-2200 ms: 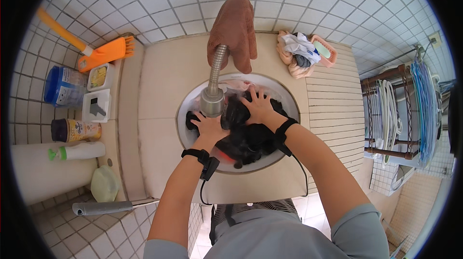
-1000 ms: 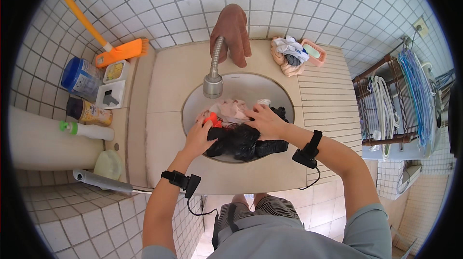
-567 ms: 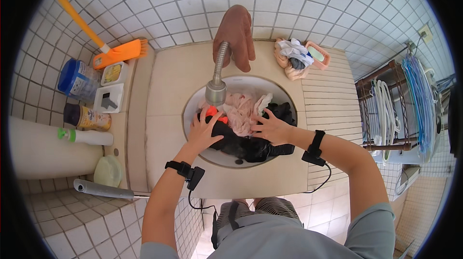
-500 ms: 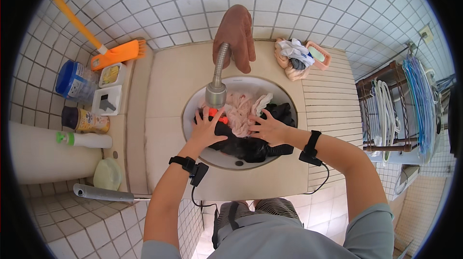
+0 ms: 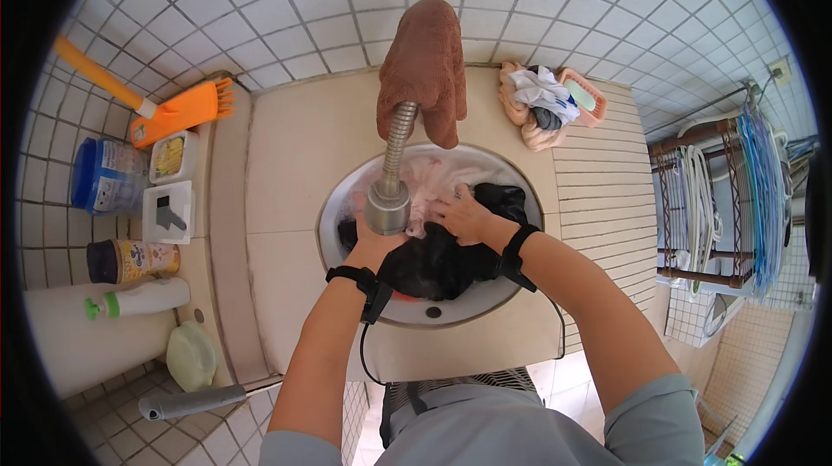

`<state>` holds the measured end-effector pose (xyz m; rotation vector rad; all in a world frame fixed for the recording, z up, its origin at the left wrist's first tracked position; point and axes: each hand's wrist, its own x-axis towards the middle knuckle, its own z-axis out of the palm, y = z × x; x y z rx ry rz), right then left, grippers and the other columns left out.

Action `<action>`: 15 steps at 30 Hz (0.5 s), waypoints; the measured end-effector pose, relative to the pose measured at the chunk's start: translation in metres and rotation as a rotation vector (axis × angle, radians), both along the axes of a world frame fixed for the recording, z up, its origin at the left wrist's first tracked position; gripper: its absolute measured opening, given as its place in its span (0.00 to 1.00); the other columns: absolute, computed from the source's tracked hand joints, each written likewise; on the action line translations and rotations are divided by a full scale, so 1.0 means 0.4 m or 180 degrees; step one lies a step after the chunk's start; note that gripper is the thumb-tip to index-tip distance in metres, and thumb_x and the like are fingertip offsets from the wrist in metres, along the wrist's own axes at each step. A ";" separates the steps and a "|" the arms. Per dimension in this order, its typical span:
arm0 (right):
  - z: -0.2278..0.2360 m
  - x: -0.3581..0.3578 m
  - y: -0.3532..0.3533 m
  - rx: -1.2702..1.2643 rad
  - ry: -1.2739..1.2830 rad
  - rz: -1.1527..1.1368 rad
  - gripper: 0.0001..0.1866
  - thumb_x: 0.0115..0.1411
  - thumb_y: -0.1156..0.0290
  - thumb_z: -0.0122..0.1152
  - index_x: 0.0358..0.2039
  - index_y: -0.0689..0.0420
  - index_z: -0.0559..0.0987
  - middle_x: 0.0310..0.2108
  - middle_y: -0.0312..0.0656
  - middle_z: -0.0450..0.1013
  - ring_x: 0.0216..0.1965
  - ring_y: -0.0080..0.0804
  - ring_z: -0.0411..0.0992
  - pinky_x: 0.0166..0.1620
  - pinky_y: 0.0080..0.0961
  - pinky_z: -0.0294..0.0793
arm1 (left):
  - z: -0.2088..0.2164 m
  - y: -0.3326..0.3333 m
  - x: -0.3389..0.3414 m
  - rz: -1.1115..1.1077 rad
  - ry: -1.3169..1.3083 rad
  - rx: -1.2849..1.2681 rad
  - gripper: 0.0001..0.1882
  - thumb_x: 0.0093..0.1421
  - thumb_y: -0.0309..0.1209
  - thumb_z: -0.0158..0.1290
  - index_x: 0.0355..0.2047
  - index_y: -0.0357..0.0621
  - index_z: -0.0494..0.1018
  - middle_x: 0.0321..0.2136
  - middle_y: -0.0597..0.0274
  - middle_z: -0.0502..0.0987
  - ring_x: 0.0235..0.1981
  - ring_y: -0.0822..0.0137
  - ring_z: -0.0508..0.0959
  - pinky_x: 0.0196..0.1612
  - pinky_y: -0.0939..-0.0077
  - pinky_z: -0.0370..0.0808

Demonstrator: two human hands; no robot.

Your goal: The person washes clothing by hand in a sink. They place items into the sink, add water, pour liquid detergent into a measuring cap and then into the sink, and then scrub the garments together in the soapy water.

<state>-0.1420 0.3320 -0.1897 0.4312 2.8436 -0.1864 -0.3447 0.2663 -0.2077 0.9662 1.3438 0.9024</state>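
Wet clothes fill an oval white basin point(image 5: 472, 308) under a metal gooseneck faucet point(image 5: 387, 210). Black garments point(image 5: 433, 262) are bunched toward the near side, and a pale pink cloth point(image 5: 433, 173) spreads across the far side. My left hand point(image 5: 374, 243) is down in the laundry at the left, its fingers mostly hidden behind the faucet head. With fingers apart and bent, my right hand point(image 5: 465, 216) presses onto the pink cloth beside the black garments. A bit of red-orange fabric point(image 5: 406, 296) shows at the near edge of the pile.
A brown cloth point(image 5: 422, 67) hangs over the faucet's base. At the back right of the counter lie a small clothes pile point(image 5: 539, 102) and a pink soap dish point(image 5: 585, 97). Bottles and tubs line the left ledge, near an orange brush point(image 5: 180, 115). Hangers point(image 5: 758, 197) crowd a right-hand rack.
Both hands have pushed deeper into the laundry; the left has slid behind the faucet head. The black garments have bunched toward me, and the pink cloth has flattened toward the far side.
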 end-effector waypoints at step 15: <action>0.016 0.027 -0.022 0.0057 0.0201 -0.0722 0.33 0.38 0.63 0.65 0.49 0.44 0.68 0.55 0.42 0.55 0.59 0.42 0.50 0.50 0.58 0.55 | -0.009 -0.035 -0.032 -0.0900 0.3422 0.0548 0.40 0.45 0.41 0.58 0.56 0.45 0.54 0.51 0.40 0.61 0.52 0.40 0.62 0.51 0.54 0.64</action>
